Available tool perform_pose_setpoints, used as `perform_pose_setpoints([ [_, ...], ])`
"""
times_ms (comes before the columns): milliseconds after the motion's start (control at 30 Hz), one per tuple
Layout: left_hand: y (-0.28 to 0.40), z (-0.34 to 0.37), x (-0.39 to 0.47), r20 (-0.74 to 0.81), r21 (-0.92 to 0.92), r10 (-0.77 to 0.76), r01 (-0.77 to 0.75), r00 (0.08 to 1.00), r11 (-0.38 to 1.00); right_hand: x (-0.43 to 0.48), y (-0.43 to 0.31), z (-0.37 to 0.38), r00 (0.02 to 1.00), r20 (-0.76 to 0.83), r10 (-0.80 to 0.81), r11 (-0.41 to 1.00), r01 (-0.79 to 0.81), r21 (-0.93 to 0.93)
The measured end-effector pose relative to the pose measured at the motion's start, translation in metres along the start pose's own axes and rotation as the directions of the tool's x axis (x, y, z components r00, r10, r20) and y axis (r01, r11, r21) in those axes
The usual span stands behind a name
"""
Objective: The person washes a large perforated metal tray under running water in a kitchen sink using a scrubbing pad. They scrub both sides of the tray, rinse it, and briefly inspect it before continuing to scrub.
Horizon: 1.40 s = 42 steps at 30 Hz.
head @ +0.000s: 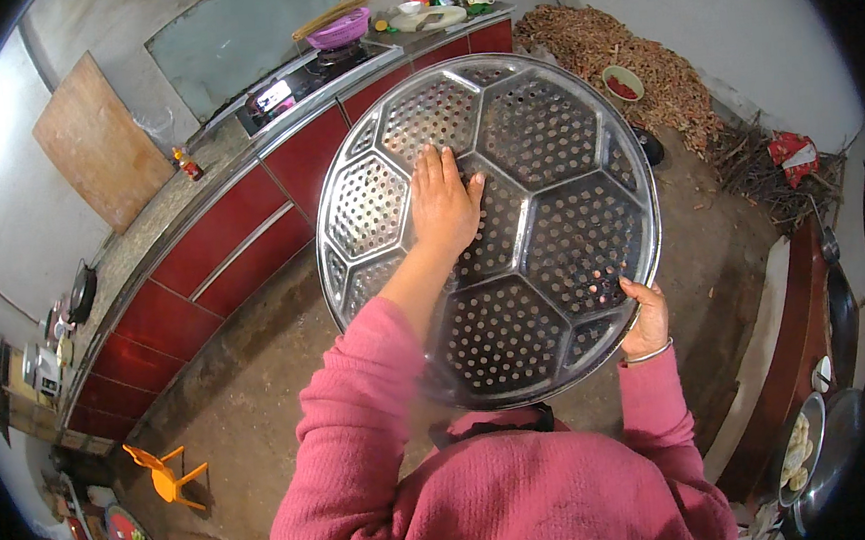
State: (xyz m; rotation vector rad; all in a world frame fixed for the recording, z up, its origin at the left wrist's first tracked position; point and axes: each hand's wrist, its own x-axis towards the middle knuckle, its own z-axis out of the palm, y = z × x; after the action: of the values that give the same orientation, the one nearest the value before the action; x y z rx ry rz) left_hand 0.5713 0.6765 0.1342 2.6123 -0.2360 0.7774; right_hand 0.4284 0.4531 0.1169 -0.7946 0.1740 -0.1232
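Observation:
A large round metal steamer tray (503, 306), perforated with holes in hexagonal panels, is held up in front of my chest. My right hand (645, 317) grips its lower right rim, thumb on the near face and fingers behind, partly showing through the holes. A bracelet (649, 353) circles that wrist. My left hand (444, 203) lies flat on the near face, left of the middle, with the thumb spread from the fingers. Pink sleeves (365, 387) cover both forearms. The tray hides part of the floor and cabinets behind it.
A counter with red cabinets (199, 267) curves along the left, bearing a gas stove (321, 71) and purple basket (340, 29). A small orange chair (167, 477) stands on the floor. Corncobs (604, 40) are heaped at back right. A bowl of pale dough pieces (800, 447) sits at lower right.

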Motion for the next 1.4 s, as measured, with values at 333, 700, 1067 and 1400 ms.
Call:
perform_pose_setpoints([
  [333, -0.002, 0.006, -0.009, 0.039, -0.11, 0.04, -0.036, 0.998, 0.993, -0.002, 0.001, -0.003, 1.0, -0.007, 0.003, 0.999, -0.003, -0.04],
  [700, 0.012, 0.017, -0.049, 0.194, -0.302, 0.296, -0.23, 0.935, 0.925, -0.007, 0.004, -0.001, 0.989, -0.146, -0.006, 1.0, 0.01, 0.028],
  [1067, -0.003, 0.001, -0.093, 0.782, -0.621, 0.363, 0.578, 0.507, 0.529, -0.045, 0.012, -0.052, 0.924, -0.334, -0.187, 0.975, 0.215, 0.049],
  [1400, -0.042, -0.006, 0.001, 0.629, -0.185, 0.58, 0.824, 0.518, -0.535, -0.083, 0.022, 0.012, 0.63, -0.653, -0.42, 0.88, 0.457, -0.124],
])
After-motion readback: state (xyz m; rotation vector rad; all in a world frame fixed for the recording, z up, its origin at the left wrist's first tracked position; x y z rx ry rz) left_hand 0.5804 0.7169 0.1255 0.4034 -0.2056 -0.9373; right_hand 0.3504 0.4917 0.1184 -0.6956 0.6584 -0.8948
